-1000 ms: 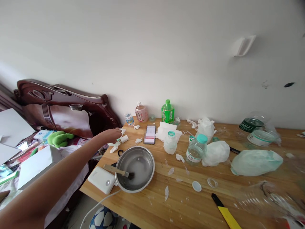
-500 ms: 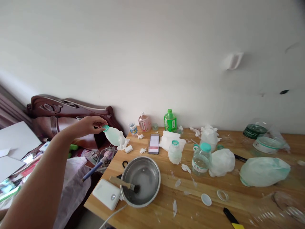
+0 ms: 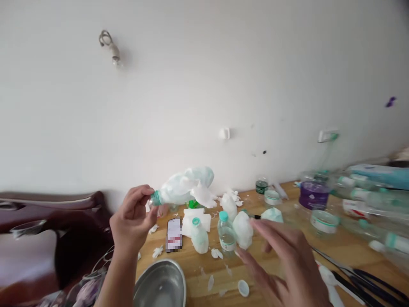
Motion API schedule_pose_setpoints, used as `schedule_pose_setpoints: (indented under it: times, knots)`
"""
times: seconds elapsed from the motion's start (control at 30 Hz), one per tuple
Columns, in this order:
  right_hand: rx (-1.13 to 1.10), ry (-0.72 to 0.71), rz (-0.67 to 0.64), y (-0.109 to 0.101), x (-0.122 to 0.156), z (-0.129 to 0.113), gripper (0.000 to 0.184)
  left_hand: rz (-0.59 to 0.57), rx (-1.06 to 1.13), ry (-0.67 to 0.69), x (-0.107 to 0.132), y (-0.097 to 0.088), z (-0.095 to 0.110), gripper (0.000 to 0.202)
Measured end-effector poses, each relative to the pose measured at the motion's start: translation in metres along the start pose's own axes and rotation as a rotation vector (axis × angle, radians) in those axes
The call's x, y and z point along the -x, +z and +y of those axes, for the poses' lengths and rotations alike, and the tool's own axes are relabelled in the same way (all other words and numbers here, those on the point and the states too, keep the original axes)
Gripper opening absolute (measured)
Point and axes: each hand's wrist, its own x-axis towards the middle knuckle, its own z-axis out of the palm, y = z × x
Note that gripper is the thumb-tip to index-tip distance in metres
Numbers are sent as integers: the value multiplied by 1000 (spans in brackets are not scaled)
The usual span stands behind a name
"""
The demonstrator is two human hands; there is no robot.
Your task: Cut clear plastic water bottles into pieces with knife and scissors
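My left hand (image 3: 132, 221) pinches the teal neck of a paper-covered bottle (image 3: 187, 186) and holds it up sideways in front of the wall, above the table. My right hand (image 3: 281, 260) is raised over the wooden table (image 3: 277, 256) with its fingers spread and nothing in it; it is blurred by motion. Below the held bottle stand a small white-coated bottle (image 3: 199, 236), a clear bottle with a teal cap (image 3: 226, 232) and a white paper-wrapped lump (image 3: 243, 229).
A metal bowl (image 3: 161, 285) sits at the table's near left, a phone (image 3: 174, 233) behind it. Loose caps and paper scraps lie about. Clear bottles, a purple jar (image 3: 313, 198) and black-handled tools (image 3: 364, 279) crowd the right. A dark headboard (image 3: 47, 213) is on the left.
My left hand picked the coated bottle up from the table's left corner and raised it to the middle. The right hand has come into view. The view swung right and up.
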Motion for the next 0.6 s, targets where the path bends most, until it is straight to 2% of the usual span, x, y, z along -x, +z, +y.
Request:
schedule_pose_setpoints:
  times: [0.1,0.2,0.3,0.4,0.47,0.6]
  knots:
    - [92,-83,89,1,-24,4,57,10,40,-1,22,30,4,30]
    - [151,-125,102,3,-27,8,53,-9,64,-25,41,44,6,30]
    - [156,-145,36,0,-25,11,40,-35,69,-22,55,48,5,33]
    - [75,-138,-30,-6,-27,12,33,-57,-20,42,63,46,5,35]
    - [3,-81,-30,-10,-30,12,31,-55,-141,99,67,43,6,36]
    - [-120,122,-4,-16,-42,11,21,-57,-401,261,71,39,14,39]
